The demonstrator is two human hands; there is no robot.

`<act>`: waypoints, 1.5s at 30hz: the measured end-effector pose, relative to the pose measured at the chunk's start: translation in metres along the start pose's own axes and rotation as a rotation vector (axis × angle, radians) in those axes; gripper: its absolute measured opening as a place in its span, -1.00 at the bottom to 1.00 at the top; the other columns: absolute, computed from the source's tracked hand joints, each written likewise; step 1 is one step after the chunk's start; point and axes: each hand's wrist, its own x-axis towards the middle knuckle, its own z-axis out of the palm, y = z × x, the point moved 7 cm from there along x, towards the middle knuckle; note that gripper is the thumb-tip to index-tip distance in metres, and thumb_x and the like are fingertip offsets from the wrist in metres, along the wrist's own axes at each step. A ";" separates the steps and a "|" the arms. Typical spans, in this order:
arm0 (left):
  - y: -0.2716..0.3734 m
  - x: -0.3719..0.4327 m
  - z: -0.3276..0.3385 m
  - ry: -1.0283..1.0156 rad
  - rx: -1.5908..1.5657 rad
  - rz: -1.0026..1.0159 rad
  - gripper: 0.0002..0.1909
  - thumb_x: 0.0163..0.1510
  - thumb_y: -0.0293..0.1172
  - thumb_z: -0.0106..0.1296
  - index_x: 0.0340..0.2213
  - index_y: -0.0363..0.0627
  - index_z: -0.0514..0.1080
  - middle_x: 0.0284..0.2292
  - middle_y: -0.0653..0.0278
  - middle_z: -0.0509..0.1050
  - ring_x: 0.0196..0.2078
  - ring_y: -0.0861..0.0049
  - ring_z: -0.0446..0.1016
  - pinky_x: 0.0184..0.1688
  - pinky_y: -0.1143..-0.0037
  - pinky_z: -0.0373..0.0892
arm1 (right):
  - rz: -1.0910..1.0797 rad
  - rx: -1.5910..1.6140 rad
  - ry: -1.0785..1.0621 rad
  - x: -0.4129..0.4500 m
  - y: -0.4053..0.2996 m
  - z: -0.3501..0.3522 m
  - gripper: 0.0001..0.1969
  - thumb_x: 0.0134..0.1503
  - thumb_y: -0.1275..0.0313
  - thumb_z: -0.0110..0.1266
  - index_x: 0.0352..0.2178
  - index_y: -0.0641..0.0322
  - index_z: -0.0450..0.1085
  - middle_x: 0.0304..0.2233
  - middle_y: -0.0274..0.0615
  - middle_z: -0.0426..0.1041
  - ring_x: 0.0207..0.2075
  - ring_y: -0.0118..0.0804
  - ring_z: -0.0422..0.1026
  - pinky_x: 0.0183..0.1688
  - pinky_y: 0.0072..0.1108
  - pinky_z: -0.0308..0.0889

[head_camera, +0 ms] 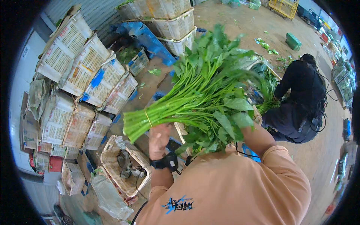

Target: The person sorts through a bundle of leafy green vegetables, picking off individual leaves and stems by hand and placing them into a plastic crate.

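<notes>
A large bunch of leafy greens with long stems, probably water spinach [180, 104], is held up in front of my chest. Its cut stem ends point left and its leaves spread to the upper right. A thin yellow band [148, 118] circles the stems near the cut ends. My left hand [160, 137], slightly blurred, is against the underside of the stems beside the band, its fingers partly hidden behind them. A black strap is around that wrist. My right forearm [257, 136] reaches in behind the leaves, which hide my right hand.
Stacked white plastic crates [81, 67] stand at the left, and more crates [177, 28] at the back. A dirty open crate [126, 166] with crumpled plastic sits at lower left. At right, a person in dark clothes [298, 95] bends over greens. A green bundle [293, 41] lies on the floor.
</notes>
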 end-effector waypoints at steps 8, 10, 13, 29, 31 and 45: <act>-0.036 0.001 -0.009 0.481 -0.545 -0.065 -0.51 0.12 -0.04 -0.17 -0.05 -0.16 0.25 -0.06 0.20 0.35 -0.03 0.32 0.33 0.02 0.30 0.27 | 0.128 -0.382 0.300 -0.011 0.032 -0.080 -0.67 0.03 0.30 0.03 -0.18 0.25 0.34 -0.35 -0.19 0.41 -0.34 -0.38 0.35 -0.32 -0.49 0.28; -0.031 -0.001 -0.009 0.567 -0.559 -0.019 -0.51 0.11 -0.05 -0.14 -0.05 -0.15 0.26 -0.09 0.22 0.37 -0.06 0.34 0.35 -0.01 0.33 0.30 | 0.255 -0.541 0.443 -0.025 0.043 -0.120 -0.67 0.04 0.29 0.03 -0.18 0.25 0.34 -0.37 -0.20 0.41 -0.37 -0.40 0.35 -0.34 -0.50 0.29; -0.032 -0.005 -0.032 0.678 -0.495 0.045 -0.52 0.05 -0.11 0.00 -0.06 -0.11 0.24 -0.10 0.28 0.37 -0.10 0.43 0.38 -0.11 0.41 0.36 | 0.226 -0.273 0.892 -0.059 0.021 -0.161 -0.75 0.02 0.37 0.08 -0.29 0.31 0.39 -0.54 -0.29 0.41 -0.57 -0.52 0.32 -0.49 -0.59 0.28; -0.001 0.004 -0.004 0.739 -0.111 0.272 -0.58 0.07 -0.28 0.01 -0.08 -0.09 0.17 -0.25 0.31 0.39 -0.38 0.62 0.42 -0.53 0.62 0.35 | -0.209 -1.588 0.085 0.059 -0.038 0.009 -0.91 -0.12 0.41 -0.01 -0.50 0.13 0.34 -0.57 -0.25 0.37 -0.46 -0.20 0.43 -0.45 -0.43 0.35; -0.007 0.005 -0.011 0.781 -0.072 0.231 -0.59 0.05 -0.25 0.03 -0.11 -0.08 0.18 -0.31 0.35 0.41 -0.45 0.69 0.40 -0.64 0.66 0.27 | -0.254 -1.586 0.094 0.063 -0.029 0.009 -0.91 -0.12 0.42 -0.03 -0.50 0.13 0.33 -0.56 -0.26 0.36 -0.45 -0.20 0.43 -0.45 -0.44 0.35; -0.008 -0.004 -0.018 0.833 0.166 0.223 -0.41 0.02 -0.30 0.08 0.00 -0.25 0.09 -0.07 0.18 0.28 -0.13 0.43 0.34 -0.10 0.41 0.34 | -0.248 -1.678 -0.138 0.043 -0.020 0.048 -0.89 -0.15 0.36 0.02 -0.58 0.14 0.32 -0.46 -0.30 0.29 -0.46 -0.28 0.41 -0.45 -0.45 0.34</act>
